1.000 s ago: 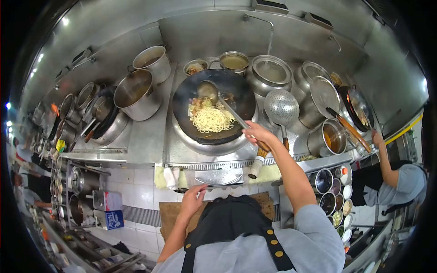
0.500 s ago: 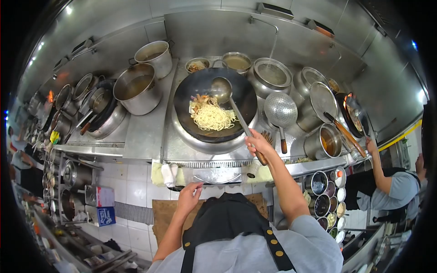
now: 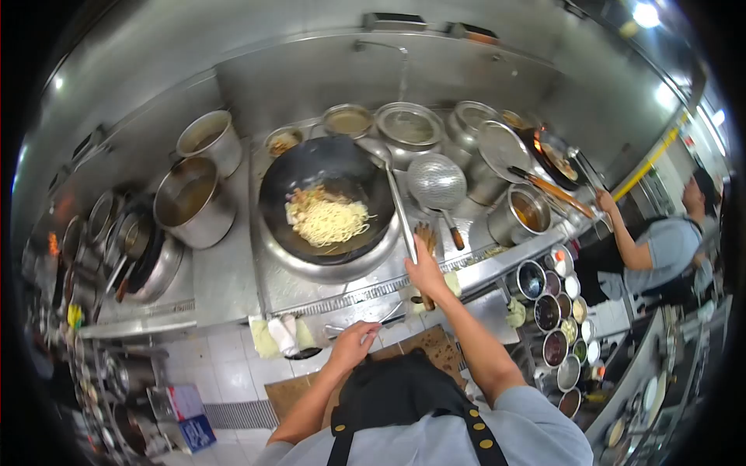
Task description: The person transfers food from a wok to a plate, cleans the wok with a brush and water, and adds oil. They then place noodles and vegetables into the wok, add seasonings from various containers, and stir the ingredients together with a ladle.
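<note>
Ladle is grasped near its wooden end by the right hand; its bowl is held at the wok's far right rim, contact unclear. It is judged stiff, fairly light, bowl-heavy, slippery if greasy; the wood should be gripped. Noodles are heaped in the wok. Nothing is seen held in the relaxed left hand.

On the left of the metal bench I see a large pot, with another pot behind it. To my right lies a perforated strainer, near a pot of orange-brown liquid. A white cloth sits at the front edge, a blue box on the tiled floor. Far right, I see a person in grey beyond small tubs.
</note>
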A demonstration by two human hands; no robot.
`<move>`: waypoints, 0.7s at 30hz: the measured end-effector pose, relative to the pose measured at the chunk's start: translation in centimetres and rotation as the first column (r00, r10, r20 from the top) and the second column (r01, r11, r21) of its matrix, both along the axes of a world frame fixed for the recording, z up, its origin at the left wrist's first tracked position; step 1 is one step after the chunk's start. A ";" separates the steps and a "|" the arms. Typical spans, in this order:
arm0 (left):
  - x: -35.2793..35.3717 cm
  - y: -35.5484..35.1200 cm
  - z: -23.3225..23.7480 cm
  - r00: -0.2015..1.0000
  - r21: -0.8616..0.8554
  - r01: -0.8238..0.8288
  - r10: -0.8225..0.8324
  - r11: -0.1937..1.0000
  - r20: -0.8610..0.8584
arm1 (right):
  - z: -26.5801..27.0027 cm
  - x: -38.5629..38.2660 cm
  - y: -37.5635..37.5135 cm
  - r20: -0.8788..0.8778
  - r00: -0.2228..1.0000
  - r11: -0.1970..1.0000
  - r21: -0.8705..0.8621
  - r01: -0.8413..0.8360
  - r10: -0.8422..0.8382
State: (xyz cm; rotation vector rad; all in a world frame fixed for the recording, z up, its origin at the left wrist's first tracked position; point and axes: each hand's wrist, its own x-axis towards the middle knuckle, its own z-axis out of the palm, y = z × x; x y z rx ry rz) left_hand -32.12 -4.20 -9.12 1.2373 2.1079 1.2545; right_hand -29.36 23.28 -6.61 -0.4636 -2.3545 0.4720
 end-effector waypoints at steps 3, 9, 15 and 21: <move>0.8 2.3 0.2 0.979 0.078 0.076 -0.089 0.994 0.183 | 8.0 6.8 -3.3 -0.186 0.973 0.002 -0.982 -0.188 0.139; 4.9 9.4 2.2 0.909 0.073 0.369 -0.376 0.927 0.179 | 9.4 21.8 -5.2 -0.452 0.892 -0.171 -0.880 -0.444 0.011; 15.3 14.2 2.4 0.757 0.018 0.647 -0.645 0.762 0.100 | 6.5 41.2 -8.1 -0.477 0.864 0.260 -0.865 -0.429 -0.161; 30.1 17.0 1.9 0.543 -0.122 0.837 -0.837 0.533 0.070 | -3.5 57.2 -14.5 -0.042 0.757 0.587 -0.660 0.469 -0.652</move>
